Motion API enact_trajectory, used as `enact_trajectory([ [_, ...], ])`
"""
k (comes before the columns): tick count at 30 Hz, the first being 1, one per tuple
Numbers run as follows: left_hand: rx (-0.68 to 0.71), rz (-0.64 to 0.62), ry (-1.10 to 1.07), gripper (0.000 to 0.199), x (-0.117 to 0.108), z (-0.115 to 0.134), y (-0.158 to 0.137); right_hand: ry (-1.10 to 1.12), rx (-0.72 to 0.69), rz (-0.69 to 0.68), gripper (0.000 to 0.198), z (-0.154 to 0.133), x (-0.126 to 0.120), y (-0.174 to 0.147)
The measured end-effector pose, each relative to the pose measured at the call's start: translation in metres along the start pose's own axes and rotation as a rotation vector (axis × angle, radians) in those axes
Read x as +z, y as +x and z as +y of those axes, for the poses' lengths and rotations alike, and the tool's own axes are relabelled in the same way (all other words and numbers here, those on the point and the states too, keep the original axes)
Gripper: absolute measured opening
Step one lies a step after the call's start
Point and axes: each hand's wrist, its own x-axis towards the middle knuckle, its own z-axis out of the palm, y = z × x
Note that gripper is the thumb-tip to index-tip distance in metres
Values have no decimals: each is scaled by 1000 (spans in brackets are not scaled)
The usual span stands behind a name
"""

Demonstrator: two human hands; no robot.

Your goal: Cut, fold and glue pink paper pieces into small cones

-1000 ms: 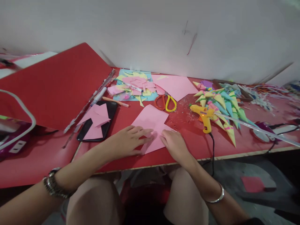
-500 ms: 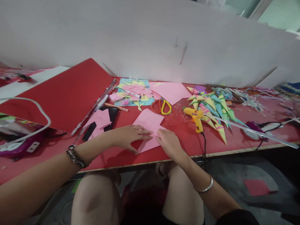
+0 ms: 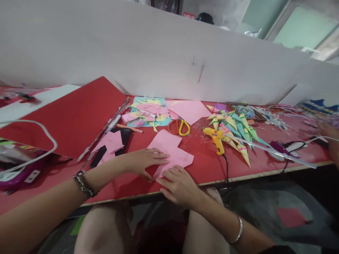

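Observation:
A pink sheet of paper with a notch at its upper right lies near the table's front edge. My left hand rests on its left part, fingers stretched out flat and thumb apart near the bottom edge. Over the paper's lower edge is my right hand, its fingers spread and slightly bent, the fingertips near the bottom corner. Beyond the paper lie scissors with a red and a yellow handle loop. To the left, pink paper scraps lie on a black phone-like object.
A yellow glue gun with a long clear stick lies right, beside decorated paper cones. Coloured scraps and a larger pink sheet lie behind. A red board leans left. Another person's hand shows far right.
My right hand has moved from the paper's right side down to its near edge, and its fingers have spread. My left hand stays on the paper. The camera view has tilted up slightly.

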Motion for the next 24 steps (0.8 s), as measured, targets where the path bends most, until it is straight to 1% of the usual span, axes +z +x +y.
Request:
enact_trajectory([
  [4,-12,-36,21,78,-4,4,-1,-21,62,53,23,19,-7,-12],
  [9,-4,-33,21,74,-6,6,-2,-46,121,130,21,47,-17,-36],
  [14,27,-13,16,75,-2,1,-2,-86,201,78,25,64,-27,-56],
  [18,21,6,34,75,-1,0,0,-98,274,45,26,67,-35,-61],
  [21,-2,9,69,76,-4,2,1,-93,324,102,26,62,-38,-56],
  [23,-8,2,113,79,-7,7,2,-72,324,110,32,56,-36,-51],
  [24,-18,-3,144,80,-9,11,2,-54,307,84,37,53,-33,-48],
])
